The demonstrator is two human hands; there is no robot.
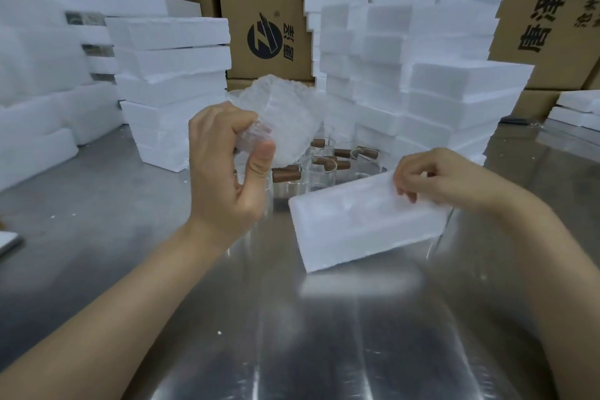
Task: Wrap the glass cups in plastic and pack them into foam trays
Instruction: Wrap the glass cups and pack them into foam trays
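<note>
My left hand grips a glass cup wrapped in bubble plastic, held up above the metal table. My right hand pinches the far upper edge of a white foam tray, which stands tilted on its long side on the table. Behind the two hands, several bare glass cups with brown wooden handles stand close together on the table.
Tall stacks of white foam trays rise left and right of the cups. More foam piles fill the far left. Cardboard boxes line the back. The steel table stretches toward me.
</note>
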